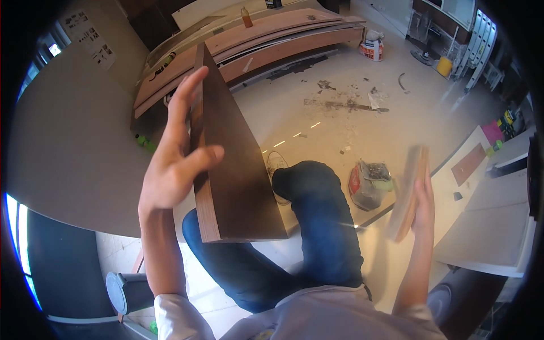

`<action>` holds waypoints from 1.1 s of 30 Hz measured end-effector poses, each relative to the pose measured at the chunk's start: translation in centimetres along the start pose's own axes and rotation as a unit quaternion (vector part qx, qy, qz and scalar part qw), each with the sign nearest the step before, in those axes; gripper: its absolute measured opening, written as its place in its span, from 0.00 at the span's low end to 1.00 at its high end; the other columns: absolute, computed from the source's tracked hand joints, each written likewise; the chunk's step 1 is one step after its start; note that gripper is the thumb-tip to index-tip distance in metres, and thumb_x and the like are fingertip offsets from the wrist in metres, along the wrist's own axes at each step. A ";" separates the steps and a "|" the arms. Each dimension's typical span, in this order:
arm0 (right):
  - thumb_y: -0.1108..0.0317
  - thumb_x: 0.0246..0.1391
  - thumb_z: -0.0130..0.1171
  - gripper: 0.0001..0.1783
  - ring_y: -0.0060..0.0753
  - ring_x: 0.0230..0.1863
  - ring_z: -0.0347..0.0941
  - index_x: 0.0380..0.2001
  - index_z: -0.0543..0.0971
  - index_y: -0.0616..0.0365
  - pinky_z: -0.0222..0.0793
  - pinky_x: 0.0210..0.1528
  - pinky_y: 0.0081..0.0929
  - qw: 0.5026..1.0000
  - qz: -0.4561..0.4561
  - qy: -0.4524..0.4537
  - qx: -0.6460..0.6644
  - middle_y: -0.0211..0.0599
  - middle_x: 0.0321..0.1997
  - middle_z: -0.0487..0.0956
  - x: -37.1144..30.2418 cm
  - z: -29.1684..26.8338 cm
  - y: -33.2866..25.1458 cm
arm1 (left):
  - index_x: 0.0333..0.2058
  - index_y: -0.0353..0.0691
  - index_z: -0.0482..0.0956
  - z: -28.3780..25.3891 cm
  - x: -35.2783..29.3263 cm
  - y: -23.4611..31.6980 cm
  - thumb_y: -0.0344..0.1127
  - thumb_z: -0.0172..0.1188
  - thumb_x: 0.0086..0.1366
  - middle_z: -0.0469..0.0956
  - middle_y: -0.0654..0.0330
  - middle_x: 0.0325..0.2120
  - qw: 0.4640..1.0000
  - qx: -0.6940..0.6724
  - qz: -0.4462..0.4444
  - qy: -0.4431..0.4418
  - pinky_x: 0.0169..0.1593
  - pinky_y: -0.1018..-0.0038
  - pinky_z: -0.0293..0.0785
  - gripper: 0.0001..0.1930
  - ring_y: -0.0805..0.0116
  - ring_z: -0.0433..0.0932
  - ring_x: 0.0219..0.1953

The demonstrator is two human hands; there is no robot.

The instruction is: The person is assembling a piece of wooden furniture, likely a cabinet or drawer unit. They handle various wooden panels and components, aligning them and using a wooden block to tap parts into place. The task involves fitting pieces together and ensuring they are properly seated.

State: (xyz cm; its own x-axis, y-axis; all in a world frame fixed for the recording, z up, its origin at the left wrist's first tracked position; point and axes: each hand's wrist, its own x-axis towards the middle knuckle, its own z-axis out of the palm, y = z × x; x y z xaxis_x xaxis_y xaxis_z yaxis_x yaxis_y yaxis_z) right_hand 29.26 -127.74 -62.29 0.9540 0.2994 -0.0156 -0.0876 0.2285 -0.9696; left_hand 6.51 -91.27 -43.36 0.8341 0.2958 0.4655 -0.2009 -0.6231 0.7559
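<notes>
A thick dark brown board (235, 153) stands tilted over my lap, its pale layered edge facing left. My left hand (175, 153) lies along that edge. Its fingers are stretched out and its thumb is spread toward the board's broad face. To the right, well apart from the board, my right hand (424, 207) grips a flat, light wooden block (412, 192) from its right side. The block is smeared by motion, and its face turned away from me is hidden.
Stacked long panels (283, 39) lie at the back, with a small bottle (246, 18) on them. Debris (345, 105) litters the floor ahead. A plastic bag (365, 190) sits right of my knee. A large grey panel (73, 153) fills the left; a ladder (480, 48) leans far right.
</notes>
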 end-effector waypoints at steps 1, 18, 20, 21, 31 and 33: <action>0.52 0.71 0.47 0.33 0.30 0.52 0.78 0.75 0.59 0.51 0.78 0.52 0.31 0.995 0.035 -0.068 0.058 0.42 0.63 0.76 2.4 1.4 -1.6 | 0.73 0.41 0.54 -0.8 1.2 -0.1 0.29 0.61 0.53 0.53 0.48 0.72 0.999 0.039 -0.012 -0.021 0.74 0.58 0.45 0.47 0.52 0.47 0.76; 0.53 0.64 0.47 0.32 0.48 0.38 0.82 0.69 0.67 0.52 0.80 0.38 0.37 0.786 0.141 -0.565 0.208 0.48 0.52 0.79 10.2 31.3 -6.3 | 0.68 0.51 0.66 -4.0 5.9 -4.3 0.28 0.71 0.52 0.57 0.52 0.71 0.942 0.286 0.150 0.094 0.73 0.62 0.56 0.43 0.48 0.54 0.74; 0.53 0.64 0.46 0.33 0.48 0.37 0.83 0.66 0.69 0.61 0.80 0.34 0.35 0.764 0.162 -0.592 0.199 0.50 0.48 0.81 10.3 31.9 -7.0 | 0.65 0.48 0.69 -4.8 7.3 -4.9 0.28 0.72 0.49 0.63 0.52 0.67 0.912 0.362 0.187 0.042 0.69 0.62 0.62 0.42 0.48 0.62 0.69; 0.52 0.65 0.46 0.33 0.55 0.36 0.82 0.65 0.68 0.65 0.82 0.34 0.39 0.764 0.198 -0.577 0.211 0.58 0.48 0.81 10.8 31.5 -7.4 | 0.64 0.47 0.71 -4.9 8.1 -4.9 0.28 0.73 0.48 0.67 0.52 0.65 0.894 0.396 0.209 0.014 0.66 0.63 0.66 0.41 0.48 0.66 0.67; 0.46 0.65 0.54 0.35 0.53 0.61 0.72 0.66 0.66 0.59 0.72 0.61 0.50 0.760 -0.031 -0.543 0.356 0.52 0.59 0.74 13.0 31.1 -7.7 | 0.44 0.30 0.81 -4.4 10.0 -4.5 0.53 0.72 0.57 0.82 0.52 0.29 0.972 0.232 0.013 0.026 0.38 0.69 0.74 0.29 0.62 0.80 0.31; 0.43 0.62 0.56 0.34 0.41 0.58 0.74 0.60 0.71 0.57 0.72 0.57 0.42 0.866 -0.139 -0.396 0.271 0.47 0.55 0.76 10.7 34.6 -9.0 | 0.40 0.31 0.82 -4.1 10.4 -4.6 0.58 0.66 0.64 0.81 0.59 0.26 0.971 0.235 -0.053 0.008 0.36 0.73 0.71 0.28 0.72 0.79 0.31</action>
State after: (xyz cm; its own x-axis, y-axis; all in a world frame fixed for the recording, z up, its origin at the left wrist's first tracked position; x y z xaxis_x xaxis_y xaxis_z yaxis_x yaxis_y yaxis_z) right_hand 30.35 -94.51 -45.27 0.4822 0.6563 0.5803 -0.2137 0.7306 -0.6485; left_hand 13.98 -82.31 -40.10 0.8282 0.3857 0.4065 0.1452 -0.8484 0.5091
